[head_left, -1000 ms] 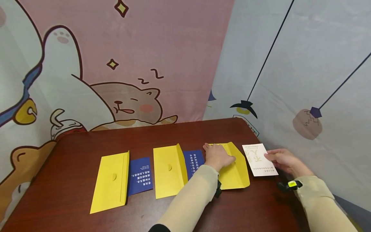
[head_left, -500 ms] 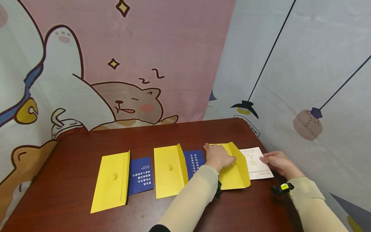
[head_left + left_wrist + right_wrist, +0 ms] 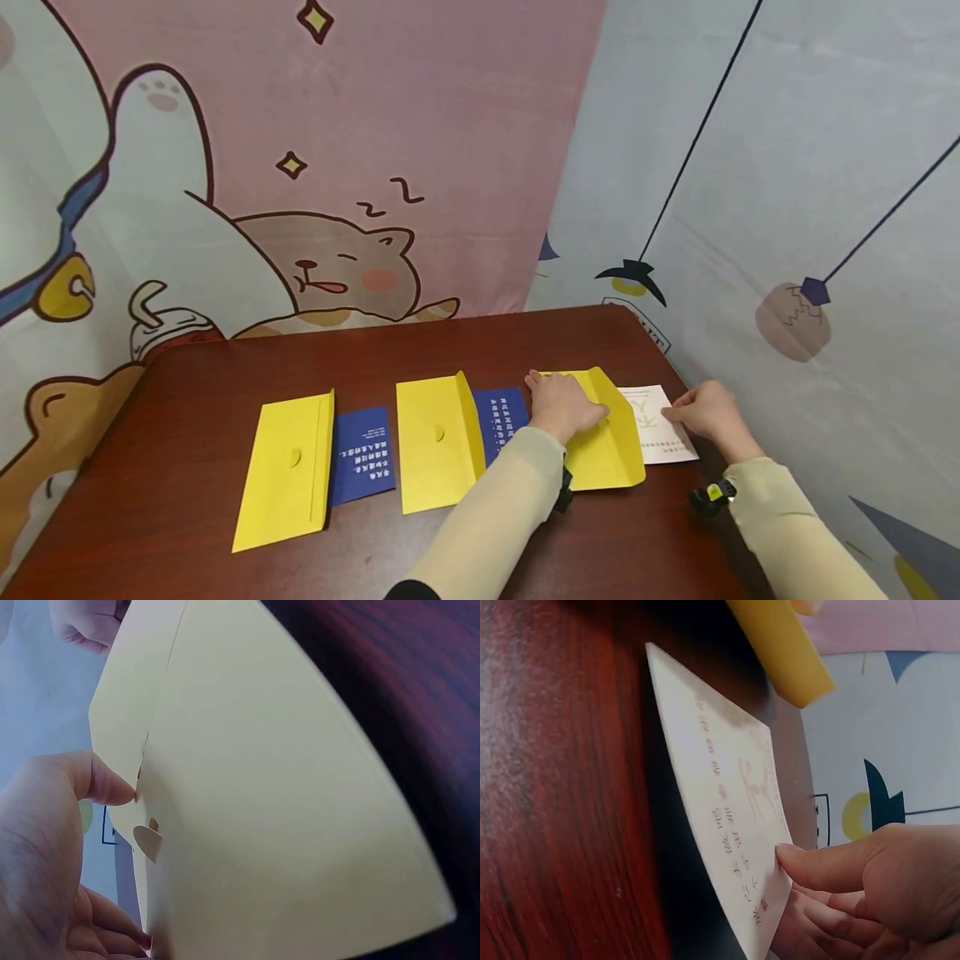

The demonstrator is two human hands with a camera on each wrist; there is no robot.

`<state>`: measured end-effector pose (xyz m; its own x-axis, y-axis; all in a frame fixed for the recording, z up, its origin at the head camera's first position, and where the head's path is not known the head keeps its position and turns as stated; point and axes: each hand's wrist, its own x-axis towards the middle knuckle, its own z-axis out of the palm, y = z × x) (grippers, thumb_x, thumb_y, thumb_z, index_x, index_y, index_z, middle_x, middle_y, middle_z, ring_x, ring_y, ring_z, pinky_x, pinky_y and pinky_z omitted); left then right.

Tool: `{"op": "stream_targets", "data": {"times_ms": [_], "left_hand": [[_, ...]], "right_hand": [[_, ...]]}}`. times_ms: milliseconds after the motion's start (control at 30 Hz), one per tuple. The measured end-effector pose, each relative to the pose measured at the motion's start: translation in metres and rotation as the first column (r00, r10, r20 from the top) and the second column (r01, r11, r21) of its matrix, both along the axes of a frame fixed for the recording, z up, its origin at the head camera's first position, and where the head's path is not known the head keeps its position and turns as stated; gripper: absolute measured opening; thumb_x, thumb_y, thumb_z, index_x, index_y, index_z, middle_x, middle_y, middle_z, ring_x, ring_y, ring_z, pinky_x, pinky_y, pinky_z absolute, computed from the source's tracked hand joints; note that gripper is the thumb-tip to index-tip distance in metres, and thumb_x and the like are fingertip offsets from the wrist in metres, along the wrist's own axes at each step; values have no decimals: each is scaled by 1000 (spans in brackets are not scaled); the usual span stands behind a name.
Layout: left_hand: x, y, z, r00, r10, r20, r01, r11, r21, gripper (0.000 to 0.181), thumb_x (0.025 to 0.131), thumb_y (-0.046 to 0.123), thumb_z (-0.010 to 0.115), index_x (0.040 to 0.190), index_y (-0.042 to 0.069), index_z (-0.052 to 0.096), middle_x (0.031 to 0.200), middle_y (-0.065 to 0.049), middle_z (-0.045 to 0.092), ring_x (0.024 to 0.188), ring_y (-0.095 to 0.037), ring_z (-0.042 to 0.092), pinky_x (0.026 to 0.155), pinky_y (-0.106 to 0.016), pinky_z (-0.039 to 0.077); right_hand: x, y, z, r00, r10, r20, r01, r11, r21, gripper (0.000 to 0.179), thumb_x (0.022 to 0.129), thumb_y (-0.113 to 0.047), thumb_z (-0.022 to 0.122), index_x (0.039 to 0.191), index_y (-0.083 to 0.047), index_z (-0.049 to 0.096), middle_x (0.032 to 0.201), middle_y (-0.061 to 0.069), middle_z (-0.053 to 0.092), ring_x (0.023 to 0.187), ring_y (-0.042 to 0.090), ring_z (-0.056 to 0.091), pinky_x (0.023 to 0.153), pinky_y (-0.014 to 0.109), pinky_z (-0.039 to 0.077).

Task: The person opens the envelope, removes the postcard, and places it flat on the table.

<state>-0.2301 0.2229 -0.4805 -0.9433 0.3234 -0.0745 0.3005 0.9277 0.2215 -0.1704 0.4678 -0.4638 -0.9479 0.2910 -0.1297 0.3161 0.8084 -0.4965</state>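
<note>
My right hand (image 3: 708,415) pinches a white card (image 3: 651,433) with gold and dark printed characters, thumb on top and fingers beneath. In the head view, the card's left part is hidden by the raised flap of the rightmost yellow envelope (image 3: 622,454). The right wrist view shows the card (image 3: 712,772) tilted, with a yellow flap (image 3: 784,656) beyond it. My left hand (image 3: 564,406) holds that envelope, fingers at its far edge. In the left wrist view, the thumb (image 3: 109,784) bends onto the envelope's (image 3: 255,787) mouth, near a half-round tab (image 3: 148,841).
Two more yellow envelopes lie to the left, one in the middle (image 3: 433,450) and one farthest left (image 3: 277,475). Beside them are blue cards with white writing, one left (image 3: 363,454) and one middle (image 3: 498,417). The brown table (image 3: 360,550) backs onto a printed cloth (image 3: 450,150).
My right hand has moved left with the white card, bringing its left end behind the envelope's flap. My left hand has stayed in place on the envelope.
</note>
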Motion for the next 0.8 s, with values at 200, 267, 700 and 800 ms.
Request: {"op": "stream_targets", "data": {"times_ms": [200, 267, 700, 800], "left_hand": [[0, 1, -1, 1000, 0, 0, 0, 1000, -12, 71, 86, 77, 58, 108, 13, 82, 120, -7, 76, 137, -41, 55, 118, -61, 34], [0, 1, -1, 1000, 1, 2, -1, 1000, -11, 71, 86, 77, 59, 109, 13, 82, 121, -7, 75, 137, -41, 55, 119, -61, 34], [0, 2, -1, 1000, 1, -7, -1, 1000, -24, 72, 86, 78, 58, 108, 14, 81, 125, -7, 74, 137, -41, 55, 119, -60, 34], [0, 1, -1, 1000, 3, -2, -3, 1000, -14, 71, 86, 78, 59, 108, 14, 81, 127, -7, 73, 138, -41, 54, 119, -59, 34]], "right_hand": [[-1, -7, -2, 1000, 3, -30, -1, 998, 60, 26, 85, -15, 86, 80, 6, 74, 75, 15, 66, 70, 30, 60, 57, 38, 53], [-2, -8, -3, 999, 1, -36, 2, 997, 76, 26, 85, -15, 86, 80, 6, 73, 76, 15, 66, 71, 30, 60, 57, 38, 53], [-2, -11, -7, 998, -2, -62, 8, 996, 93, 25, 82, -14, 89, 75, 3, 72, 75, 14, 66, 71, 31, 59, 58, 39, 52], [-2, -12, -7, 998, -10, -55, 15, 996, 82, 26, 82, -14, 90, 76, 3, 71, 73, 14, 64, 68, 29, 58, 56, 37, 51]]}}
